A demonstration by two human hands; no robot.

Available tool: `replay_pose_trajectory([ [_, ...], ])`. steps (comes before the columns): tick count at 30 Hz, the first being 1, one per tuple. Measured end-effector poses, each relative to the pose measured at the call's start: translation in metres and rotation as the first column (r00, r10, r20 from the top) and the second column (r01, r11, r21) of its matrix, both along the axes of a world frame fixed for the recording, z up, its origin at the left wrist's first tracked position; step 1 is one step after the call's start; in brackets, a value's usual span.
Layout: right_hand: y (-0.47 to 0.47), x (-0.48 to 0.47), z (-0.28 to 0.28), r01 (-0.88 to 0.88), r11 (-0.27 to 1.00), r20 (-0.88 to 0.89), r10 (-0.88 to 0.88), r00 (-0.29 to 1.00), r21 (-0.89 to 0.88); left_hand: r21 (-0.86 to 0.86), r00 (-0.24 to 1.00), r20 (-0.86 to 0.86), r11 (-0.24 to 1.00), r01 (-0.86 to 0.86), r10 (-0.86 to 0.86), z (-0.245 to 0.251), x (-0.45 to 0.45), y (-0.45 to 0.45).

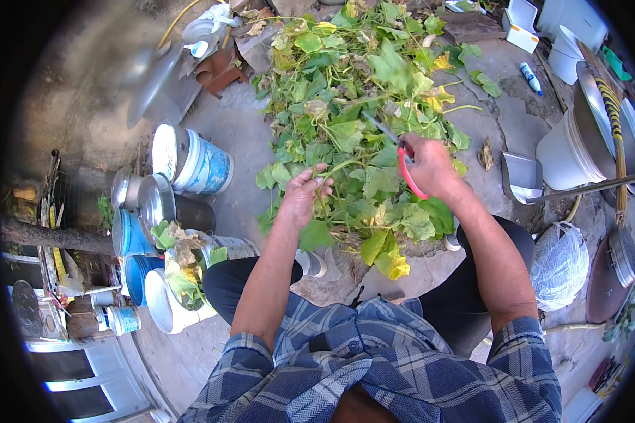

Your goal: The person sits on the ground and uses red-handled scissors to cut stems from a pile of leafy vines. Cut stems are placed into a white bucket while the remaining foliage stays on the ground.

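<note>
A big heap of leafy vines (344, 132), green with yellow and withered leaves, lies on the paved ground before me. My left hand (304, 194) pinches a green vine stem (344, 165) between thumb and fingers at the near left part of the heap. In my right hand (427, 164) is a pair of scissors with red handles (411, 177); their blades point up and left over the leaves. The blades look parted, though blurred. A white bucket (172, 312) with cut leaves in it stands to the left of my left knee.
Several buckets, among them a blue-and-white one (206, 164), and metal pots (156, 203) stand at the left. At the right are a dustpan (524, 177), a large white bucket (566, 153), a broom (614, 121) and a white plastic bag (560, 264). A brown clay piece (219, 71) lies upper left.
</note>
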State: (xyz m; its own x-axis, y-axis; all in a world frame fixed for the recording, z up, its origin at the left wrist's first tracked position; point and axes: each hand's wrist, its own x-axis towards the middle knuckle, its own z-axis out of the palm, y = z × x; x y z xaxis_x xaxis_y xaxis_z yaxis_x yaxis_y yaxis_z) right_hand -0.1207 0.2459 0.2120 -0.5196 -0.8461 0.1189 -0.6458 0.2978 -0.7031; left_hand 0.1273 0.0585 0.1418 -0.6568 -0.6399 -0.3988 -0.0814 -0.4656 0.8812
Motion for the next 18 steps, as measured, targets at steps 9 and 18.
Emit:
replay_pose_trajectory([
  [9,0.008,0.032,-0.005,-0.380,0.924,0.188,0.381,0.905,-0.043,-0.002,0.989,-0.114,0.995,-0.099,0.098,0.021,-0.024,0.001],
  [18,0.009,0.045,0.004,-0.230,0.939,0.234,0.291,0.928,-0.255,0.193,0.872,-0.475,0.981,-0.028,0.119,0.057,-0.039,0.001],
])
